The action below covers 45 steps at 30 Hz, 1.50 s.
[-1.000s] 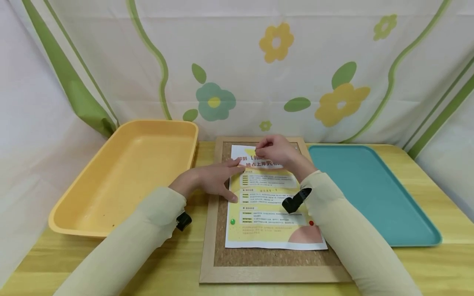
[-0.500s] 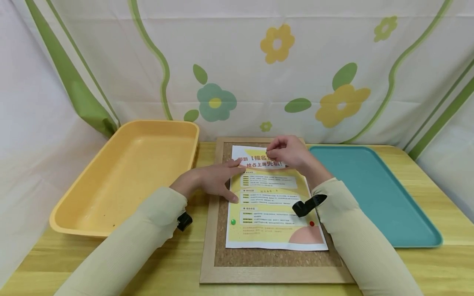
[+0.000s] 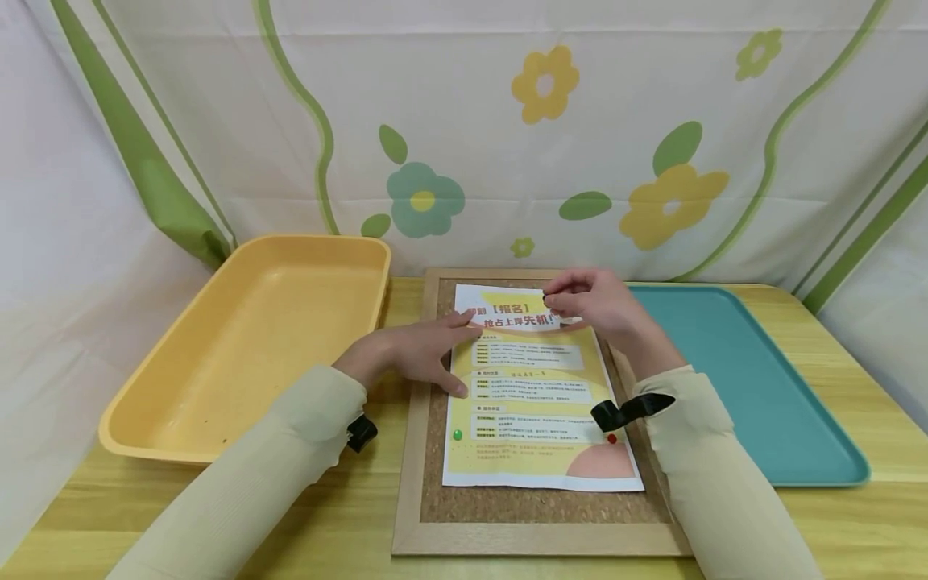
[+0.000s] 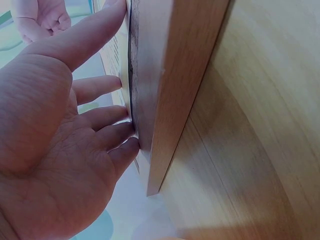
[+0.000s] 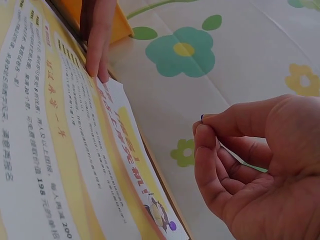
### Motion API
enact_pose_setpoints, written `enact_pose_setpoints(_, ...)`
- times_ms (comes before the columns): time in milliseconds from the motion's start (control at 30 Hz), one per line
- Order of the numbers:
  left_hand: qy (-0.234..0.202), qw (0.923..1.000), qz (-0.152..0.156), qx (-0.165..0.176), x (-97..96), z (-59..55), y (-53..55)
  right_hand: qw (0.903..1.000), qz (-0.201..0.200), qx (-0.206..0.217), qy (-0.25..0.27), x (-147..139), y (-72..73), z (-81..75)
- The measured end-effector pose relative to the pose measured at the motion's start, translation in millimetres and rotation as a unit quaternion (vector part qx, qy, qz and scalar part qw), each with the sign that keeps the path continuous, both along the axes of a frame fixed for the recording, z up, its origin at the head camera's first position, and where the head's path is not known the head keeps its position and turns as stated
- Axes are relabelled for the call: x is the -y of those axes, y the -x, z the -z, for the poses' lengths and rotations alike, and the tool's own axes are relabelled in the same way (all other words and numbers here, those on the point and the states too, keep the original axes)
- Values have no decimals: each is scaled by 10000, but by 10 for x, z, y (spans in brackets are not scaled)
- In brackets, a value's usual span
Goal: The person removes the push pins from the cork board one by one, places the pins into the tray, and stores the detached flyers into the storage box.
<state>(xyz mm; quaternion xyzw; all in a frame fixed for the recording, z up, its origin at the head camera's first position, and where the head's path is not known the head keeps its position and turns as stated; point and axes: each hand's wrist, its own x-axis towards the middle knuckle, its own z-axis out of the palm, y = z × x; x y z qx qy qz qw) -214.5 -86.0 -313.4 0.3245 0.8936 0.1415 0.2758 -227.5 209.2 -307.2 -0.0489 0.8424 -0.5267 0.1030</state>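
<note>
A printed yellow-and-white poster [image 3: 532, 387] lies on a wood-framed cork board [image 3: 536, 507]. One green pushpin [image 3: 457, 434] and one red pushpin [image 3: 612, 438] sit near its lower corners. My left hand [image 3: 420, 352] rests with fingers spread on the poster's upper left edge; the left wrist view shows its fingertips touching there, beside the wooden frame [image 4: 170, 95]. Above the poster's upper right part, my right hand [image 3: 598, 306] pinches a small dark blue pushpin [image 5: 202, 119] between thumb and index finger. Most of that pin is hidden by the fingertips.
Left of the board stands a deep yellow tray [image 3: 246, 354]. A flat teal tray [image 3: 754, 387] lies to the right, partly behind my right forearm. A flower-patterned curtain [image 3: 478, 145] hangs behind the wooden table [image 3: 312, 515].
My right hand has moved right along the poster's top with the pushpin, uncovering more of the printed title. My left hand has stayed in place.
</note>
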Motion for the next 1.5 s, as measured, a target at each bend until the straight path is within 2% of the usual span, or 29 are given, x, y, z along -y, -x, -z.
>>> enact_pose_setpoints(167, -14, 10000, 41, -8, 7, -18, -8, 9998, 39, -183, -6, -57, -46, -47)
enact_pose_setpoints(400, -41, 10000, 12, 12, 2, -17, -9, 9996, 185, -169, -88, -146, -85, -108)
enact_pose_setpoints(967, -93, 9999, -67, 105, 63, -28, -49, 9983, 451, -358, -31, -402, -93, -122)
enact_pose_setpoints(1500, -77, 9999, -59, 49, 53, -20, -63, 9958, 806, -399, 149, -642, -4, 15)
